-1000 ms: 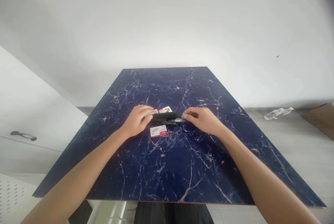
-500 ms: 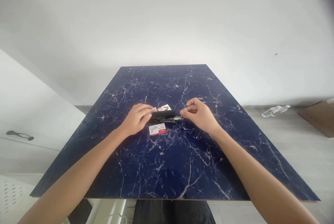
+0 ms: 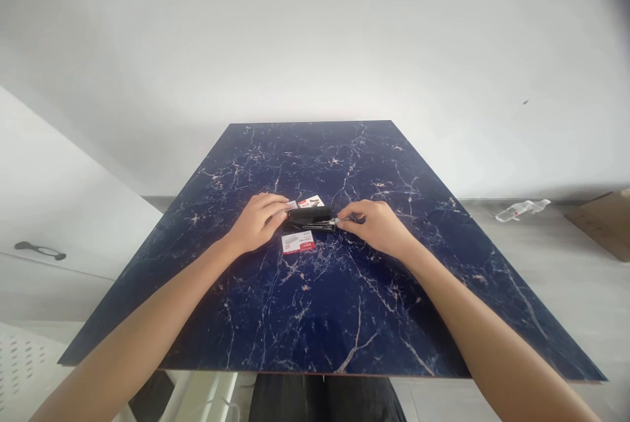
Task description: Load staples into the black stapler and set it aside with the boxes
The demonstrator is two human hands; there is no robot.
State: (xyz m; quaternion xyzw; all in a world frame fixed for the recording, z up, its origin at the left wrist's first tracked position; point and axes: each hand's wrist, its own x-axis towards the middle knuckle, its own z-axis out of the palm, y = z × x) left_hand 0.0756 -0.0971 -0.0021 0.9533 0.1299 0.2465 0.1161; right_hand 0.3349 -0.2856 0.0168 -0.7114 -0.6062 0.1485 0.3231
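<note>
A black stapler (image 3: 310, 214) lies across the middle of the table, its metal staple tray (image 3: 333, 221) sticking out at the right end. My left hand (image 3: 259, 220) is closed on the stapler's left end, thumb and fingers around it. At the other end, my right hand (image 3: 371, 225) pinches the silvery tip of the tray between thumb and forefinger. Just in front lies a small white and red staple box (image 3: 298, 243), lying flat. Behind the stapler is a white box with a red mark (image 3: 312, 201), partly covered by it.
The dark blue marbled table (image 3: 305, 317) stands against a white wall. A white cabinet with a dark handle (image 3: 40, 251) is on the left. On the floor to the right are a clear plastic bottle (image 3: 522, 210) and a cardboard box (image 3: 603, 222).
My right hand has moved left and slightly down, onto the tray's tip, and the tray sticks out less than before. My left hand keeps its grip on the stapler.
</note>
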